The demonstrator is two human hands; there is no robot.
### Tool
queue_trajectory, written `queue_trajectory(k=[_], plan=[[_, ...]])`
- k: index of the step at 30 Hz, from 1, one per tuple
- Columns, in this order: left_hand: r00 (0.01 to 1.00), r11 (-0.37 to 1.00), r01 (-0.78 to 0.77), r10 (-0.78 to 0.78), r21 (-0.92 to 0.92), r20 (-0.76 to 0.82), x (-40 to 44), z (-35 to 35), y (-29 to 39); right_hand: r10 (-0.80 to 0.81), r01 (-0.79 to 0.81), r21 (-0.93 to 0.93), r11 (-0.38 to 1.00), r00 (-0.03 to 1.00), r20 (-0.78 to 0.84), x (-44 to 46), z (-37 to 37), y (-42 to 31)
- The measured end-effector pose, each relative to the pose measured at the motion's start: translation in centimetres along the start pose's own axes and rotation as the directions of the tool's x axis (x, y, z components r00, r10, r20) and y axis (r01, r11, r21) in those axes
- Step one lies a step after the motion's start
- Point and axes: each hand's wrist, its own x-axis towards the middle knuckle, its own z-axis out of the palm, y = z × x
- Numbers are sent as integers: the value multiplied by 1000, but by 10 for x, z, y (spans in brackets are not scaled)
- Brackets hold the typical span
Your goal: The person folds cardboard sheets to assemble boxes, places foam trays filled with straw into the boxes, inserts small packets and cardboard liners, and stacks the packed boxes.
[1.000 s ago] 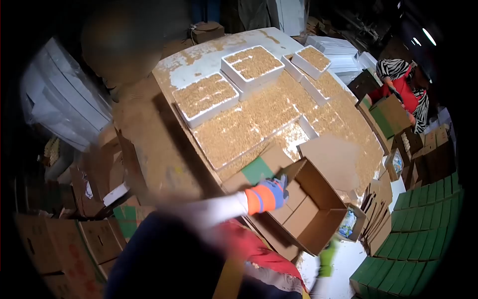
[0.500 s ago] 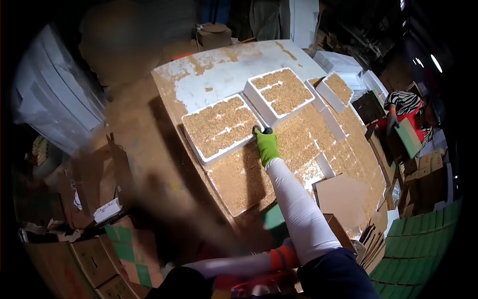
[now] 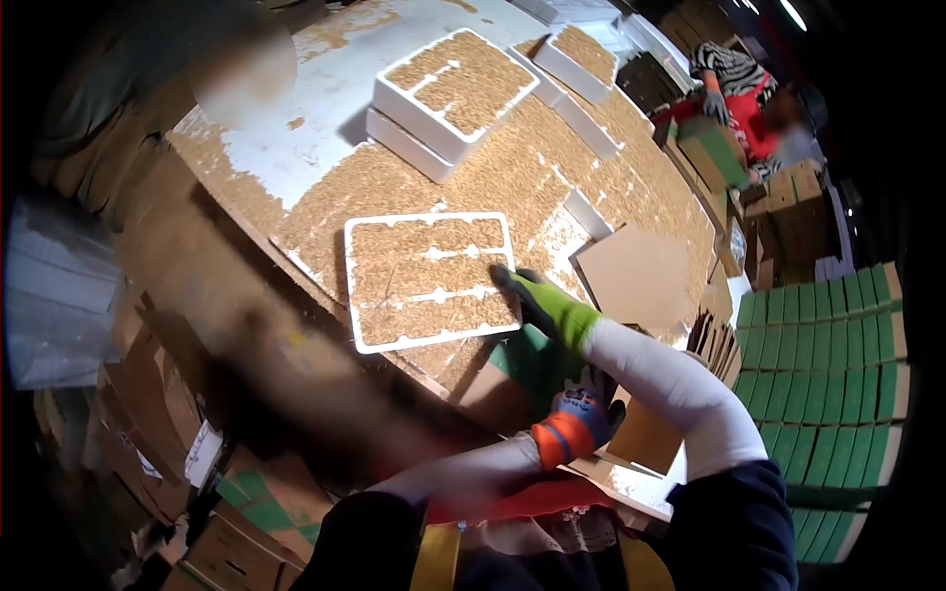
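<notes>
My right hand (image 3: 540, 303), in a green and dark glove, grips the right rim of a white foam tray (image 3: 434, 281). Brown, shaving-like loose material fills the tray, with white ridges showing through. It is tilted towards me over the near edge of the table. My left hand (image 3: 581, 414), in a blue and orange glove, is lower down beside a green and brown cardboard box (image 3: 522, 379). Its thumb stands apart from its fingers, and no object shows in it. Two stacked foam trays (image 3: 448, 94) sit farther back, the upper one filled.
Brown material covers much of the table (image 3: 335, 197). Another filled tray (image 3: 581, 59) and a cardboard sheet (image 3: 641, 276) lie on it. Green-edged cartons (image 3: 818, 374) are stacked at right. A co-worker (image 3: 739, 98) holds a green carton at the far right.
My right hand has drawn the filled tray off towards me and tilted it. My left hand has come up into fuller view near the cardboard box. The camera view has shifted.
</notes>
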Motion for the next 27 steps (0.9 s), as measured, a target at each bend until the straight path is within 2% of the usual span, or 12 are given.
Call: queue_trajectory(k=[2,5,6,11,13,16,18,19,20,23,25,27], plan=[[996,992,52,-44,113,-72,-2,-6,7,-336,327,-627,707,936,109,41,-3,29],[1000,991,25,-23,-135,18,0,-6,-4,-190,190,-6,982,981,-51,30,10,25],[985,985,-172,172,11,-4,2,-19,-2,-178,183,97,978,982,-59,22,10,21],[986,982,131,-144,139,82,0,-12,2,-312,315,53,948,948,-59,-20,-34,14],[987,992,20,1,125,-164,-4,1,-11,-353,362,1,932,910,-219,-83,-64,3],[994,885,-86,105,458,-16,-7,-1,-19,-390,433,195,880,894,-221,-171,-108,13],[974,904,-225,205,364,93,-2,-9,-22,-362,428,180,886,879,-310,-224,-132,38],[922,909,-324,365,262,-128,-5,8,-52,-316,391,159,906,878,-358,-246,-145,55],[964,939,-259,239,-227,-112,-4,21,-72,-274,367,132,921,849,-451,-258,-156,83],[592,599,-587,777,545,-216,1,-4,-68,-140,337,235,912,793,-593,-293,-164,153],[934,949,-314,306,-16,-186,4,-8,-66,-59,331,320,888,770,-635,-301,-162,190],[1000,968,-24,20,-251,-17,8,-8,-62,-57,346,304,888,738,-672,-296,-157,209]])
